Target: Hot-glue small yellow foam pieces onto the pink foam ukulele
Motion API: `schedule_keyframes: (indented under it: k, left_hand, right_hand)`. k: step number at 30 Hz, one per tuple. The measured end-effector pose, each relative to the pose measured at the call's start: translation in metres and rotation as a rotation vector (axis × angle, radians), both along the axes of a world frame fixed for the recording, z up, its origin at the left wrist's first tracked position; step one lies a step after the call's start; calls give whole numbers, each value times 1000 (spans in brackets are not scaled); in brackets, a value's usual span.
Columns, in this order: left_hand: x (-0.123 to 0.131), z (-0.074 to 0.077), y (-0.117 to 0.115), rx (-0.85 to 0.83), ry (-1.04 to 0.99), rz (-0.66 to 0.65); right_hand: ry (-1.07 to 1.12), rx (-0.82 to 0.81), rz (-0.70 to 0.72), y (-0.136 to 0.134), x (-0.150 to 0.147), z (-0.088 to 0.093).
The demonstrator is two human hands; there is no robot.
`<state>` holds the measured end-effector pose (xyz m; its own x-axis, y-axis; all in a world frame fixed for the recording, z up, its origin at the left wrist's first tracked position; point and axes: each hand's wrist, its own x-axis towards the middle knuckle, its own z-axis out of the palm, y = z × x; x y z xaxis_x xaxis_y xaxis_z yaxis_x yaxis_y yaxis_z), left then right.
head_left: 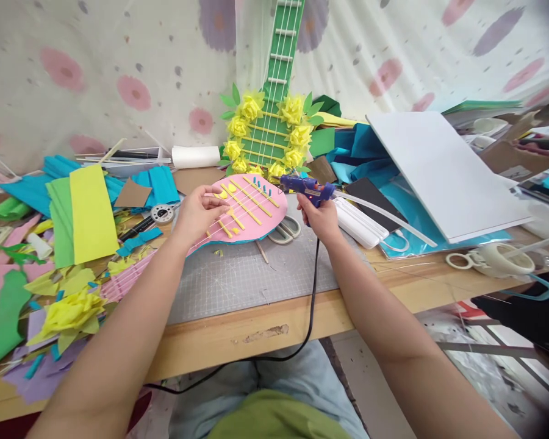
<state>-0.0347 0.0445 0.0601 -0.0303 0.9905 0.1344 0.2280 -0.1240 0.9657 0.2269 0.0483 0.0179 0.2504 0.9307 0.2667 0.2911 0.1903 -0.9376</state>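
Observation:
A pink foam guitar with yellow strips and small teal pegs lies tilted on a grey cutting mat. My left hand rests on the guitar's left side, fingers bent down onto the pink surface near a yellow piece. My right hand is closed round the handle of a blue glue gun. The gun's nozzle points left, just over the guitar's upper right edge. A translucent glue stick pokes out of the gun's back toward the right. Its black cord drops over the table edge.
A green foam guitar with yellow flowers leans on the cloth wall behind. Scissors lie under the pink guitar's edge. Coloured foam sheets and scraps cover the left. A white board, white power strip and tape dispenser sit right.

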Motion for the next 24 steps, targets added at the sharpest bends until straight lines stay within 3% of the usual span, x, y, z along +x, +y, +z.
schedule_keyframes:
  k: [7, 12, 18, 24]
  left_hand:
    - [4, 25, 0, 26, 454, -248]
    - [7, 25, -5, 47, 675, -278]
    - [8, 23, -6, 16, 809, -272]
    - [7, 25, -5, 1, 814, -300]
  right_hand:
    - [204, -19, 7, 13, 17, -5]
    - [226, -18, 23, 14, 16, -5]
    - [226, -6, 52, 10, 12, -2]
    - [231, -12, 60, 9, 11, 1]
